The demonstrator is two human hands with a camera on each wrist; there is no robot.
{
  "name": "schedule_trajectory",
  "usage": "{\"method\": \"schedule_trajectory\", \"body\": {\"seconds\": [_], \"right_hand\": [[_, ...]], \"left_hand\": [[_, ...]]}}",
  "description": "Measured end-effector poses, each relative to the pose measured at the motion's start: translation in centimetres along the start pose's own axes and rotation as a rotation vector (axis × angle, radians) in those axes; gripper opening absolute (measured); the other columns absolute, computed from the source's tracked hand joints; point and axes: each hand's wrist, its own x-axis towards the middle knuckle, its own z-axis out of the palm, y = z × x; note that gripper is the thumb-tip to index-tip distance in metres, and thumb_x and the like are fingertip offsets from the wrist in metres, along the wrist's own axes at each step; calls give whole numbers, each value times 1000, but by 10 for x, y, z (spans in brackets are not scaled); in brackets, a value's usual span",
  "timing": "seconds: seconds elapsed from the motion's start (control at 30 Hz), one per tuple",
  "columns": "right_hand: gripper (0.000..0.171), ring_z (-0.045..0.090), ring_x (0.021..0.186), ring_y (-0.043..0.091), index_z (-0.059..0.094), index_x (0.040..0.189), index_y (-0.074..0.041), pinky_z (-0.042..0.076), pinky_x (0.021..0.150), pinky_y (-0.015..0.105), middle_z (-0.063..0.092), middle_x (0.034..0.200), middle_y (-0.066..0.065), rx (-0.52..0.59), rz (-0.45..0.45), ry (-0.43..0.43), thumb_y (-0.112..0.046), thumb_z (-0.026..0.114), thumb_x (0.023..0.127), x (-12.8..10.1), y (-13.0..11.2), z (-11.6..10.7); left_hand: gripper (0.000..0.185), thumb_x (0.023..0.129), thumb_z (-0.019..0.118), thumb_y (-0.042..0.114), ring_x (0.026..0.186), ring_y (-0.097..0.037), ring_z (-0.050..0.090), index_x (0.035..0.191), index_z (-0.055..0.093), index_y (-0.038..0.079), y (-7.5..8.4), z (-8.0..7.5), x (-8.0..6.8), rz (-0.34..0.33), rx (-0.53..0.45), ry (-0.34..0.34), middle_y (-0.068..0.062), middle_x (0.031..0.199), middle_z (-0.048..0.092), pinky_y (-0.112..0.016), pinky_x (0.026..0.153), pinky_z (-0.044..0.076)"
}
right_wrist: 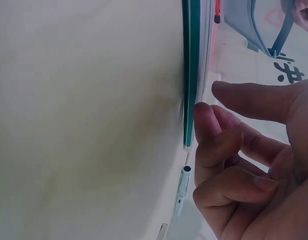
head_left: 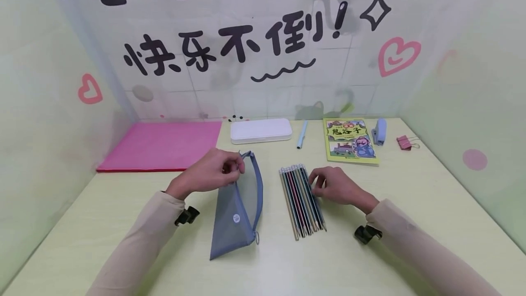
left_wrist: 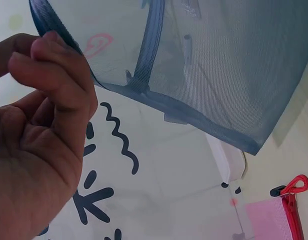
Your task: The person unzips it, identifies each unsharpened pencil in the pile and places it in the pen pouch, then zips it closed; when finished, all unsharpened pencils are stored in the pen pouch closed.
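Observation:
My left hand [head_left: 211, 170] pinches the zip edge of a blue-grey mesh zip pouch [head_left: 232, 223], holding its mouth partly apart. In the left wrist view, the fingers of the left hand [left_wrist: 54, 110] curl at the pouch's blue edging, and the see-through mesh [left_wrist: 219, 60] spreads to the right. A row of several pencils [head_left: 297, 202] lies side by side on the table, right of the pouch. My right hand [head_left: 339, 185] is at the row's right side, fingers loosely bent. Its fingertips are close beside a green pencil [right_wrist: 191, 75], thumb and forefinger apart.
Along the back are a pink folder [head_left: 164, 145], a white pencil case [head_left: 260, 130], a light-blue pen [head_left: 302, 134], a yellow comic-style book [head_left: 349, 140], a blue stapler [head_left: 380, 131] and a pink binder clip [head_left: 406, 142]. Walls enclose the table [head_left: 370, 264] at the back and sides.

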Motion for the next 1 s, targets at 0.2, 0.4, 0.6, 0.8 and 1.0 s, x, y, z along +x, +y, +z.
{"method": "schedule_trajectory", "body": {"seconds": [0.2,0.4,0.6,0.8,1.0], "right_hand": [[12,55,65,12,70,96,-8,46,59,26,65,76,2,1,-13,-2,-5,72,85,-1,0,0],[12,57,66,11,70,95,-8,47,60,24,66,75,1,27,-68,-14,-5,74,84,-2,-8,1],[12,56,67,9,70,95,-9,47,63,22,65,74,-2,37,-100,-54,-6,74,84,-1,-18,6],[13,56,67,8,70,95,-9,47,64,21,66,74,-2,58,-144,-103,-4,75,84,0,-27,11],[13,58,66,5,70,94,-10,49,64,21,68,74,-4,78,-180,-162,-4,74,84,1,-40,18]], "left_hand": [[24,84,50,1,59,-9,50,92,69,13,-2,2,0,-3,-9,-6,4,67,59,-23,58,46],[23,86,51,2,60,-8,50,93,69,15,-1,3,1,5,10,-19,5,67,59,-23,59,45],[22,86,53,3,61,-8,49,94,70,15,-2,6,3,14,20,-37,5,68,60,-22,59,45],[22,86,53,2,61,-7,50,94,70,15,-4,8,4,23,31,-45,6,68,60,-21,59,45],[22,86,53,2,61,-7,50,94,70,15,-5,8,6,31,36,-43,6,68,60,-21,59,44]]}}
